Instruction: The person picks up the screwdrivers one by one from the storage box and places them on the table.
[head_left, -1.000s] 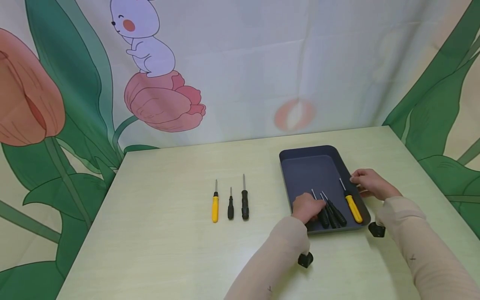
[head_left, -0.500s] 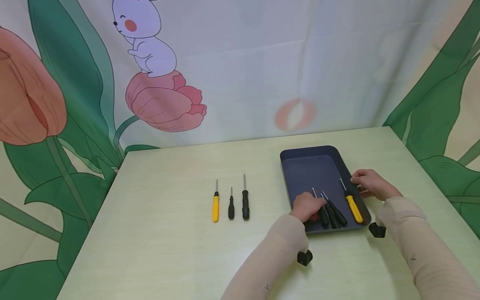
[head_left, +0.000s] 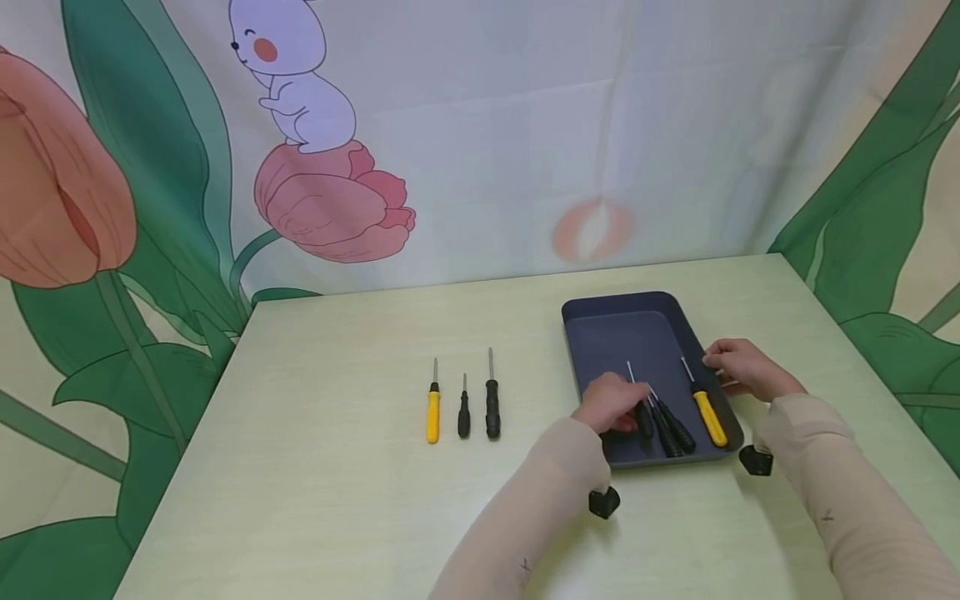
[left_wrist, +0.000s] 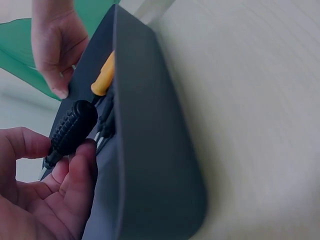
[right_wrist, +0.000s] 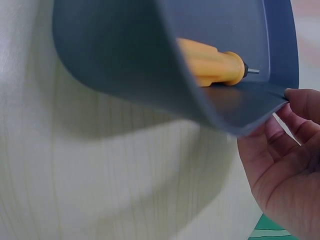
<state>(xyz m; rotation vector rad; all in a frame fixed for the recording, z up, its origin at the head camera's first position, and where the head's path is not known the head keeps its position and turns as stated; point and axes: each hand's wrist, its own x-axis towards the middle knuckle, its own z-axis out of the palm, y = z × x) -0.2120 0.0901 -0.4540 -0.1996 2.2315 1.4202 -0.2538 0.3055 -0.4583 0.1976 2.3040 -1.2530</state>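
My left hand point(head_left: 606, 402) pinches a black screwdriver point(left_wrist: 75, 125) by its ridged handle, between thumb and fingers, over the left part of a dark blue tray point(head_left: 618, 337). In the head view the screwdriver's shaft points away from me. Two more black screwdrivers point(head_left: 672, 432) lie close together in the tray, just right of that hand. Beside them, along the right wall, rests a yellow-handled screwdriver point(head_left: 708, 418). My right hand point(head_left: 750, 369) grips the tray's right rim, thumb on top and fingers below, as the right wrist view shows.
Left of the tray, a yellow screwdriver point(head_left: 432, 415), a short black screwdriver point(head_left: 463, 417) and a longer black screwdriver point(head_left: 492, 408) lie in a row on the pale wooden table point(head_left: 322, 467). A printed curtain point(head_left: 480, 150) hangs behind the table's back edge.
My left hand has shifted slightly up and to the left, and the pinched black screwdriver has risen apart from the other two. The right hand stays on the rim.
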